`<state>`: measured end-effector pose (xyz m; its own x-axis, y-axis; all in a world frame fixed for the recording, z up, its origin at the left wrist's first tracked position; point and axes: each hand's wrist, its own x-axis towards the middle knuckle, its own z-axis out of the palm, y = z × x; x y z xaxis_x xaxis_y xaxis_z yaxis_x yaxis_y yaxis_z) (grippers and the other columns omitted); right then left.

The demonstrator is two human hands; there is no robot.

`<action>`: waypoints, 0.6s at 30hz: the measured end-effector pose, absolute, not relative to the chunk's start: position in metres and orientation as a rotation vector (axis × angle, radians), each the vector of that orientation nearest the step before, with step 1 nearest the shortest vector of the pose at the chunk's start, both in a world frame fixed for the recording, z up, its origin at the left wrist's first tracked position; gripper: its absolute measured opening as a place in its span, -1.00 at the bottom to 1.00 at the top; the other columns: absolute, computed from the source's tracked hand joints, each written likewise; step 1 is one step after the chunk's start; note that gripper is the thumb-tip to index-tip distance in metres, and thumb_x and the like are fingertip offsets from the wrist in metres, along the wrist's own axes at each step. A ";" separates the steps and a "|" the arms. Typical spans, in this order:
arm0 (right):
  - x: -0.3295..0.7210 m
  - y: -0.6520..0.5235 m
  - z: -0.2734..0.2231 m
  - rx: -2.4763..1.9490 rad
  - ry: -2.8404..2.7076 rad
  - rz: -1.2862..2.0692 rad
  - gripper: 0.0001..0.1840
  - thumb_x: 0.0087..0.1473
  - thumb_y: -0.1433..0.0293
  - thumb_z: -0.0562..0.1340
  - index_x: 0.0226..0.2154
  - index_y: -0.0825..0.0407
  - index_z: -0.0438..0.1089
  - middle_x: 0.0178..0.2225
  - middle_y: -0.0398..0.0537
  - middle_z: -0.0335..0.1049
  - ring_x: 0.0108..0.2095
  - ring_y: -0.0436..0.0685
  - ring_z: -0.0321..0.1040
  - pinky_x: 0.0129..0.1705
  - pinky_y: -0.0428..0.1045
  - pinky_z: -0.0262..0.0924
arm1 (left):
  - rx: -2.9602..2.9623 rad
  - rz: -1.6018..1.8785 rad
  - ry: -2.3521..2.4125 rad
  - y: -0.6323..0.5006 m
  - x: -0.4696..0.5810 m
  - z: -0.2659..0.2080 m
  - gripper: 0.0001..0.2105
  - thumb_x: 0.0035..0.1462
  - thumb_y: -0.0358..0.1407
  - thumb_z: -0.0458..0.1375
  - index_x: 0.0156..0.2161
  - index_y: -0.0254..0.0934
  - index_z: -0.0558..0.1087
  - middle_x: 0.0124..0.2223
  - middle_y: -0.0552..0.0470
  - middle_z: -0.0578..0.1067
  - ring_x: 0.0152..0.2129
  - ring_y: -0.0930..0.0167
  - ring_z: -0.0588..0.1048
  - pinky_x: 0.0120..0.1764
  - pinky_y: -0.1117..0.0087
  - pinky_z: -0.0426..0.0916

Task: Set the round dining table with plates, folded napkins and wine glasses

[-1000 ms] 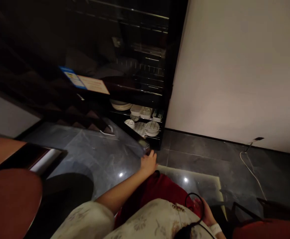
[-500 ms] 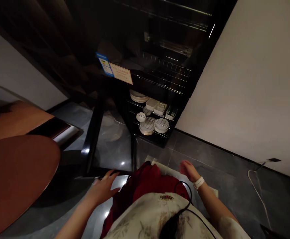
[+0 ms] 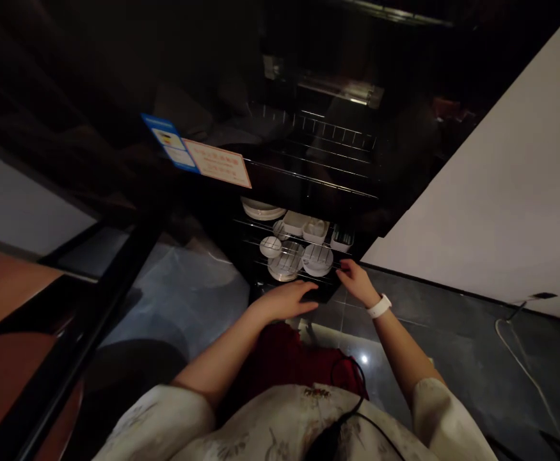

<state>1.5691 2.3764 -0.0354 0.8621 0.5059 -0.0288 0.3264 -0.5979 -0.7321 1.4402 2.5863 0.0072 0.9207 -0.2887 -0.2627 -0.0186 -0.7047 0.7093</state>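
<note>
Head view: we are reaching into the dark cabinet's lowest wire rack (image 3: 280, 282) at frame centre. Our left hand (image 3: 284, 301) lies flat and spread at its front edge; our right hand (image 3: 354, 280), fingers loosely curled and holding nothing, nears the white plates (image 3: 317, 257). Next, we judge, comes a careful grip on 1 plate.

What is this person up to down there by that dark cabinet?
A person crouches in front of a dark cabinet whose glass door stands open to the left. Both hands reach toward its lowest wire rack: the left hand lies flat at the front edge, the right hand at the rack's right end. White plates and small dishes sit on the lower racks. Neither hand appears to hold anything.
</note>
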 end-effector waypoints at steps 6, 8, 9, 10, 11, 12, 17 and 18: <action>1.644 2.451 -0.055 -2.750 -0.322 -0.065 -0.34 0.21 0.29 0.15 0.30 0.20 0.14 0.15 0.45 0.27 0.16 0.48 0.24 0.13 0.30 0.21 | 2.236 -0.540 -0.343 2.622 1.472 -0.057 -0.47 0.21 -0.09 0.11 0.21 -0.32 0.40 0.16 -0.25 0.48 0.06 0.13 0.47 0.12 0.16 0.33; 1.661 2.465 -0.068 -2.856 -0.149 -0.088 -0.32 0.24 0.25 0.12 0.33 0.17 0.10 0.15 0.50 0.25 0.14 0.53 0.27 0.06 0.31 0.24 | 2.146 -0.588 -0.370 2.620 1.470 -0.103 -0.49 0.21 -0.08 0.12 0.20 -0.29 0.41 0.11 -0.21 0.51 -0.01 0.18 0.51 0.05 0.20 0.38; 1.668 2.470 -0.074 -2.882 -0.087 -0.104 -0.31 0.25 0.23 0.12 0.34 0.15 0.08 0.15 0.50 0.24 0.12 0.55 0.28 0.03 0.32 0.25 | 2.087 -0.623 -0.378 2.618 1.468 -0.129 -0.49 0.21 -0.08 0.13 0.19 -0.27 0.41 0.10 -0.19 0.52 -0.03 0.20 0.52 0.02 0.23 0.39; 1.674 2.473 -0.079 -2.895 -0.046 -0.121 -0.30 0.25 0.21 0.12 0.35 0.14 0.07 0.15 0.51 0.23 0.12 0.55 0.30 0.02 0.33 0.26 | 2.020 -0.665 -0.385 2.614 1.467 -0.156 -0.50 0.20 -0.08 0.14 0.19 -0.25 0.42 0.09 -0.17 0.53 -0.05 0.23 0.53 0.00 0.26 0.40; 1.679 2.475 -0.083 -2.899 -0.025 -0.136 -0.28 0.25 0.18 0.12 0.35 0.14 0.06 0.16 0.52 0.22 0.11 0.56 0.31 0.01 0.33 0.27 | 1.959 -0.701 -0.393 2.609 1.465 -0.183 -0.51 0.20 -0.09 0.15 0.18 -0.23 0.42 0.10 -0.14 0.53 -0.07 0.26 0.53 -0.02 0.29 0.40; 1.684 2.476 -0.085 -2.898 -0.022 -0.143 -0.26 0.25 0.13 0.11 0.35 0.16 0.06 0.16 0.53 0.22 0.11 0.55 0.33 0.01 0.34 0.27 | 1.913 -0.731 -0.402 2.605 1.464 -0.209 -0.52 0.19 -0.09 0.17 0.18 -0.21 0.43 0.10 -0.12 0.53 -0.07 0.28 0.54 -0.03 0.31 0.40; 1.697 2.475 -0.084 -2.886 -0.138 -0.125 -0.03 0.11 -0.03 0.24 0.34 0.22 0.01 0.20 0.52 0.21 0.12 0.50 0.35 0.07 0.27 0.30 | 1.860 -0.779 -0.490 2.585 1.461 -0.321 -0.50 0.16 -0.07 0.21 0.19 -0.15 0.44 0.04 -0.08 0.56 -0.10 0.28 0.53 -0.05 0.32 0.40; 1.699 2.475 -0.085 -2.872 -0.161 -0.129 -0.02 0.08 -0.02 0.27 0.33 0.22 0.02 0.19 0.49 0.23 0.12 0.48 0.35 0.09 0.25 0.29 | 1.845 -0.783 -0.506 2.582 1.460 -0.340 -0.50 0.16 -0.07 0.21 0.19 -0.14 0.44 0.04 -0.07 0.56 -0.10 0.28 0.53 -0.05 0.32 0.40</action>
